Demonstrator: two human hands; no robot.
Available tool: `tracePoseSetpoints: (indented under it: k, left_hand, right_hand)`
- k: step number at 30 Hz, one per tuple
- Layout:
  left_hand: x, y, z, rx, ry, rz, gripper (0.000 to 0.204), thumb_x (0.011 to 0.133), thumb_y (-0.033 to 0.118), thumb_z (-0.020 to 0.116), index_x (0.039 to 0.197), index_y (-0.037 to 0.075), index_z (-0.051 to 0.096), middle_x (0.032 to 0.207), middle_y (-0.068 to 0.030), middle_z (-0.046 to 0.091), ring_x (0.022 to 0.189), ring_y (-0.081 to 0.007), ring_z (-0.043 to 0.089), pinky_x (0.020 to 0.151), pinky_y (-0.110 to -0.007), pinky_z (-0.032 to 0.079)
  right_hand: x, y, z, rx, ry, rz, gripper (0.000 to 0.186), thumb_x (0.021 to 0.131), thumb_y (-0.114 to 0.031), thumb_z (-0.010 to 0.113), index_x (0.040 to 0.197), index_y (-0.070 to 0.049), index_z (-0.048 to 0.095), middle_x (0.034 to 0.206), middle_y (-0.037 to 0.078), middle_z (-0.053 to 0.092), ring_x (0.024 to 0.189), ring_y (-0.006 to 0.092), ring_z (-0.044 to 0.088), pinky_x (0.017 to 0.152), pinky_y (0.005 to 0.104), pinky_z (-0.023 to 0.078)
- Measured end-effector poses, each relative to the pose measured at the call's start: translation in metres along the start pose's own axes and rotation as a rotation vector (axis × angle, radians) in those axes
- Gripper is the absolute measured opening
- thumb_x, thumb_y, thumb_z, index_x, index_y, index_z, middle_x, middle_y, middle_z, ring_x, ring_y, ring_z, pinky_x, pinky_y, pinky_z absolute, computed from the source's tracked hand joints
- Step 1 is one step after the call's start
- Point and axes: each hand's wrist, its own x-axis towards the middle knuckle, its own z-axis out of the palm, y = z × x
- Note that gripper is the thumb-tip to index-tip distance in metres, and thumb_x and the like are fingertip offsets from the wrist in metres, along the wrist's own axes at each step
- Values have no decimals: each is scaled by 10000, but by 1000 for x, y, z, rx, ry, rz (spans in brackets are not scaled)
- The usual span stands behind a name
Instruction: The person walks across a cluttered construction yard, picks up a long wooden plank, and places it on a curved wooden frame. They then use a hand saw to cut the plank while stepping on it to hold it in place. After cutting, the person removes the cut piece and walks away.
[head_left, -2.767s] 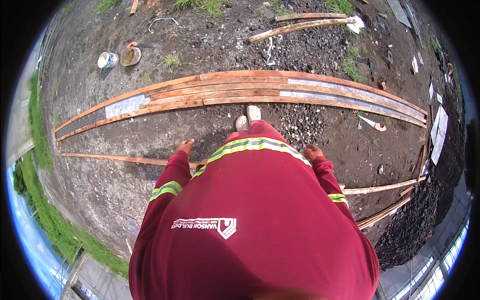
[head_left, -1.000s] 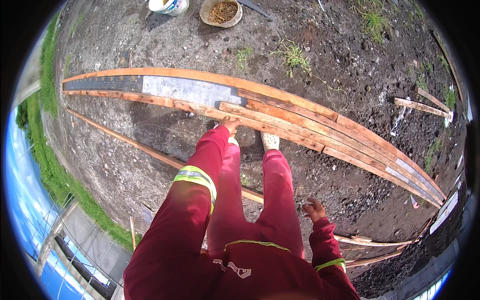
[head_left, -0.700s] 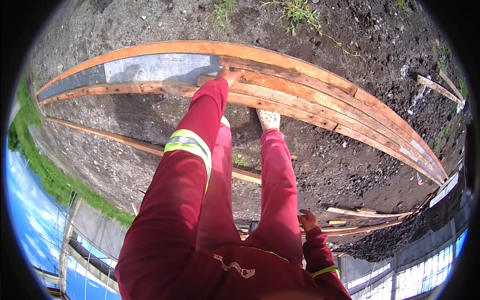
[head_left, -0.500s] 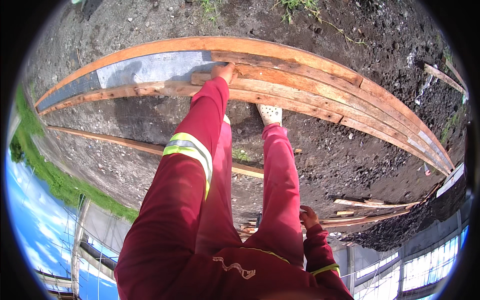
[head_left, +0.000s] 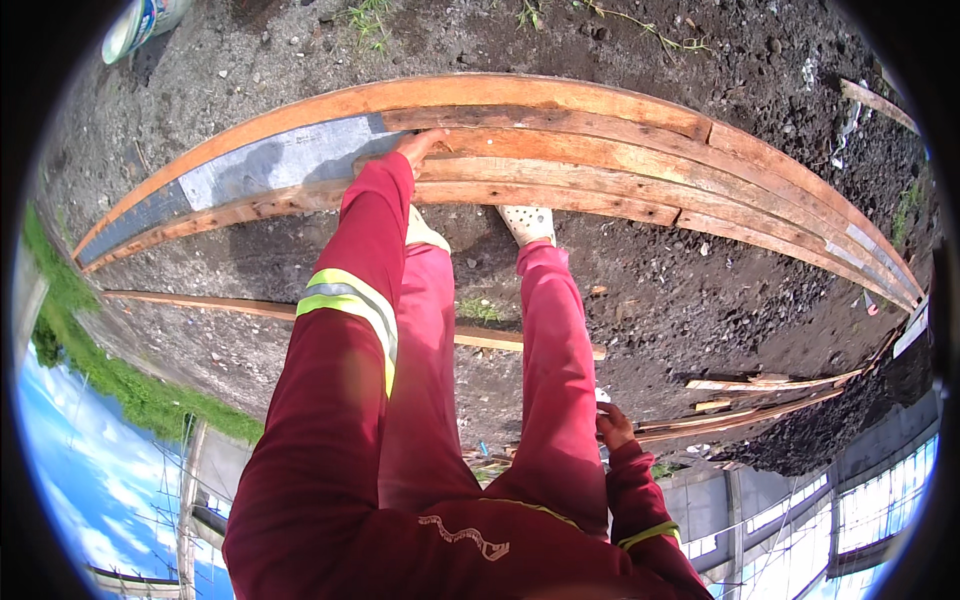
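L hand (head_left: 414, 152), upper ctr-left of frame: fingers (head_left: 436, 136) slightly bent, tips at the wood by L end of mid plank (head_left: 570, 147); can't tell if they grip it or just touch. R hand (head_left: 616, 430), lower ctr-right, by R trouser leg (head_left: 555, 370): fingers loosely curled, can't tell if they hold anything; small whitish bit just above, too small to ID.

Mid plank lies w/ others in a long set across upper half of frame, bowed by the lens. Above it: dark brown plank (head_left: 540, 120), then orange outer plank (head_left: 450, 91) along top edge. Below: pale plank (head_left: 580, 174), then lower edge plank (head_left: 560, 198). Btwn outer & lower edges, L of hand: light grey sheet (head_left: 280, 160), w/ darker grey panel (head_left: 140, 220) at far L end. Thin grey strips (head_left: 868, 248) show near R end.

Two pale clogs (head_left: 527, 224) just below the set, ctr. Behind them, loose plank (head_left: 210, 303) runs L to ctr, passing behind the legs. Bucket (head_left: 145, 28) upper L, weeds (head_left: 368, 20) top ctr-left, short board (head_left: 880, 104) upper R. Scrap lumber (head_left: 770, 383) lower R, on dark gravelly ground (head_left: 700, 310). Grass (head_left: 150, 385) lower L.
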Motion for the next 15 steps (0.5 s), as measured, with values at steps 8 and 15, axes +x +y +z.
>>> tracePoseSetpoints:
  k: [8,15]
  left_hand:
    - [9,-6,-19,-10,-160,18,357,740,295,619,993,128,432,730,11,369,455,-60,283,358,-224,197]
    - [-4,-26,-34,-92,-260,126,463,713,237,624,1112,98,435,824,2,480,457,-58,344,346,-214,240]
  right_hand:
    - [-6,8,0,86,7,6,362,815,-119,545,1156,-17,484,901,129,616,769,184,607,610,312,522]
    - [-6,7,16,83,5,20,360,816,-113,517,1169,-45,490,930,121,612,750,179,607,596,301,513]
